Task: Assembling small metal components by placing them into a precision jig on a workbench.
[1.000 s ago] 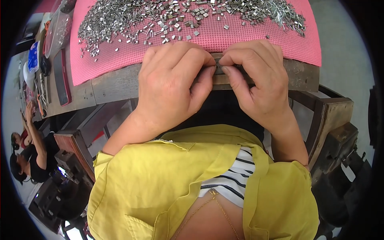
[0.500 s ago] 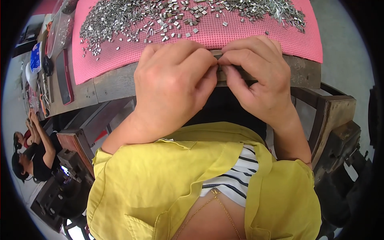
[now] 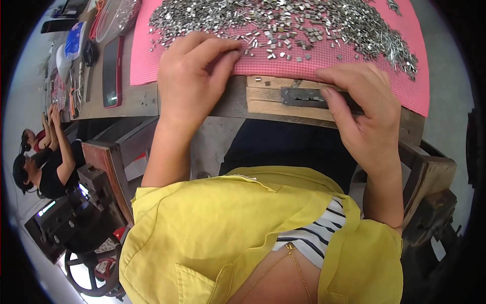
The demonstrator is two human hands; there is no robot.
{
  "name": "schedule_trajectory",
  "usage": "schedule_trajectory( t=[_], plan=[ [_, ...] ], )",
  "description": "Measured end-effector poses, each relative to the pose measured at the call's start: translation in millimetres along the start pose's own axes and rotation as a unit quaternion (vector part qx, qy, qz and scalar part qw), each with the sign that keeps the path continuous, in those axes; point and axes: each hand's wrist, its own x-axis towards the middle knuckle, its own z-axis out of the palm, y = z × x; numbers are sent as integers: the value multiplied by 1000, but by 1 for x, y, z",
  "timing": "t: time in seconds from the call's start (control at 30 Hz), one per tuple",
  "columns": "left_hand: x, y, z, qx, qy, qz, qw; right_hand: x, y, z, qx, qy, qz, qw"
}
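Note:
Many small silvery metal pieces (image 3: 283, 30) are heaped and scattered over the pink mesh mat (image 3: 283, 70). My left hand (image 3: 195, 76) reaches onto the mat's near edge, its thumb and index finger drawn together beside the loose pieces. Whatever may be between those fingertips is too small to make out. At the table's edge lies a dark metal bar (image 3: 304, 97) on a light wooden block (image 3: 263, 104). My right hand (image 3: 362, 104) hovers over this bar, thumb and index finger apart; the palm hides the bar's right end.
Two tiny pieces (image 3: 258, 79) lie on the wooden block. To the left are a red-edged phone (image 3: 112, 71), a blue packet (image 3: 74, 39) and hand tools (image 3: 76, 93). Another person (image 3: 48, 167) works farther left. Dark machinery (image 3: 428, 235) stands low at right.
My hands were together over the block and have parted. The left went left and up to the scattered pieces; the right shifted right, uncovering the dark bar. The whole view has swung too.

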Motion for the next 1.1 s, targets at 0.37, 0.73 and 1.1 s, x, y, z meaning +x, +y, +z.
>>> schedule_trajectory(
  t=[0.37, 0.73, 1.1],
  plan=[
    [28, -11, 16, 25, -21, 79, 996, 62, 2, 66, -142, 23, -77, 987],
    [31, -19, 8, 23, -14, 103, 994, 72, 12, 65, -158, -2, -112, 981],
    [13, -11, -10, 14, -102, 87, 991, 37, 3, 6, -60, 22, 29, 998]
  ],
)
